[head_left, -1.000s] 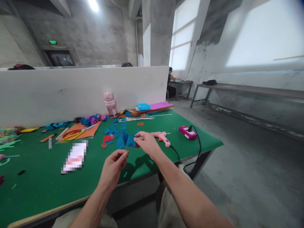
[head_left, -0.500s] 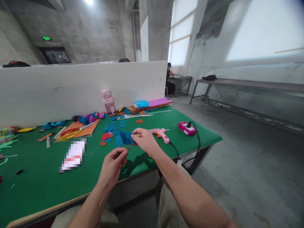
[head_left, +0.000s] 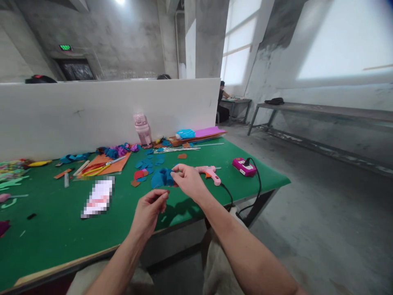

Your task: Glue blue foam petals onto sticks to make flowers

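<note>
Blue piece [head_left: 159,179] over bench [head_left: 61,246]; right edge is clamped in right hand [head_left: 188,182] | leftward of that grip, long axis unclear | left hand [head_left: 149,208] nearer body, fingertips together, whether anything is held cannot be told

I'm standing in a bare craft workshop, by its raw concrete wall [head_left: 129,41], exit sign [head_left: 65,47], and green tabletop [head_left: 61,237] scattered with blue cut-outs [head_left: 143,164] beside a corded glue gun [head_left: 209,171].

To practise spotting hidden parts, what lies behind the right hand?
A pink glue gun: its handle and orange trigger show. The right hand covers its left end; that part, and anything else there, cannot be seen.
</note>
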Demonstrator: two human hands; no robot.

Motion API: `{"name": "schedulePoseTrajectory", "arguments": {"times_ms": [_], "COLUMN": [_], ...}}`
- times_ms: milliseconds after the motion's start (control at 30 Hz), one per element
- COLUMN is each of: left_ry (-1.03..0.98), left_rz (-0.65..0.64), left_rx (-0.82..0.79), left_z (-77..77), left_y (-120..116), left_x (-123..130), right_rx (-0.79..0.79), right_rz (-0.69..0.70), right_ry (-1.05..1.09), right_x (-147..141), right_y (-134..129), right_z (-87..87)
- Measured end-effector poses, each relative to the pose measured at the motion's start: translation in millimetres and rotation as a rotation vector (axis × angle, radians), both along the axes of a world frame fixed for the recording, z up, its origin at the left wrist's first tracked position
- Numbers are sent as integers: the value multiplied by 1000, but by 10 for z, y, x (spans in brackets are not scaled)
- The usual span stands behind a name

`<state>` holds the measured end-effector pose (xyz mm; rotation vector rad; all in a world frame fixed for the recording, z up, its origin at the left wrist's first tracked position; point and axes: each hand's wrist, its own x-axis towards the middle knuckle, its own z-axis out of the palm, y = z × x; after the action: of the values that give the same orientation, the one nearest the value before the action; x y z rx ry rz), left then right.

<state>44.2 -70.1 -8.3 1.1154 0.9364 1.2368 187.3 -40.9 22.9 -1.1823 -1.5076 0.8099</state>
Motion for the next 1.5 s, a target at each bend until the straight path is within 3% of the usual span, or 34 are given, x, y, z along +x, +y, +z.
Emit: {"name": "schedulePoseTrajectory", "arguments": {"times_ms": [1033, 1500], "left_ry": [52, 84], "left_rz": [1, 16], "left_rx": [66, 55], "left_z": [-109, -69], "left_y": [55, 47], "left_x": [-55, -44], "right_rx": [50, 54], "right_rz": [68, 99], "right_ry": [65, 61], "right_x": [-1, 13], "right_y": [-110, -124], "right_z": [162, 162]}}
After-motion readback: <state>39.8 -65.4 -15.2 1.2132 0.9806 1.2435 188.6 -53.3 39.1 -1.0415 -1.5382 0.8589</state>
